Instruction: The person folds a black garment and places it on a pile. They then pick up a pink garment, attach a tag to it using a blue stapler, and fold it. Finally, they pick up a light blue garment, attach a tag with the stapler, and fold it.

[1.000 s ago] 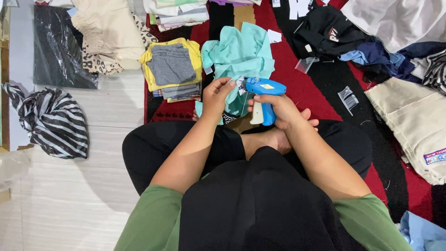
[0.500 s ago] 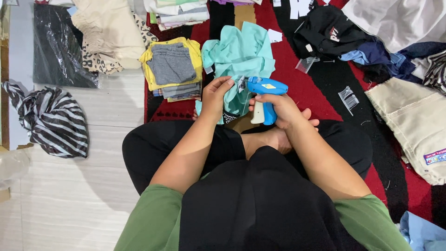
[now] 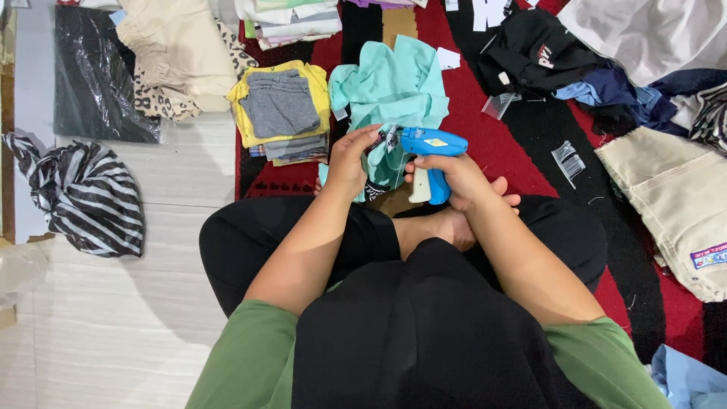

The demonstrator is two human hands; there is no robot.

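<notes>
I sit cross-legged on the floor. My right hand (image 3: pixel 462 182) grips a blue tagging gun (image 3: pixel 428 148) by its handle, its tip pointing left. My left hand (image 3: pixel 350 163) pinches a fold of a mint-green garment (image 3: pixel 394 95) together with a small tag right at the gun's tip. The rest of that garment lies spread on the red and black rug (image 3: pixel 485 136) just beyond my hands.
A folded stack with grey cloth on yellow (image 3: pixel 282 113) lies left of the garment. A striped black-and-white cloth (image 3: pixel 87 193) rests on the pale floor at left. Dark clothes (image 3: pixel 545 53), beige fabric (image 3: pixel 670 197) and clear fastener strips (image 3: pixel 569 159) lie at right.
The gun's tip has moved closer to the pinched fabric in my left hand. Both hands stay in about the same place.
</notes>
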